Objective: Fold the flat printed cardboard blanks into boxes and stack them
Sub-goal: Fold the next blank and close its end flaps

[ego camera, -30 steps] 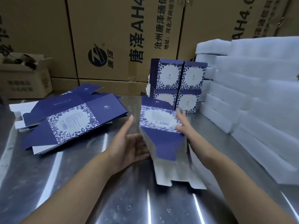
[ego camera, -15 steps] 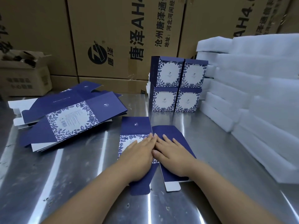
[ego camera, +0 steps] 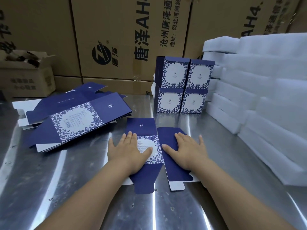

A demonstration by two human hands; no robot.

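A navy and white floral cardboard blank (ego camera: 141, 128) lies flat on the steel table (ego camera: 66, 188) in front of me. My left hand (ego camera: 128, 151) presses palm-down on its printed left panel, fingers spread. My right hand (ego camera: 189, 151) presses flat on its plain navy right panel. A pile of flat blanks (ego camera: 73, 117) lies to the left. Several folded boxes (ego camera: 182, 87) stand stacked two high at the back.
White foam slabs (ego camera: 257, 97) are piled along the right side. Large brown shipping cartons (ego camera: 124, 39) form a wall behind the table. A small open carton (ego camera: 28, 75) sits at the back left.
One second ago both hands held the blank half-raised. It has been laid flat on the table, and the hands have spread apart across its panels.
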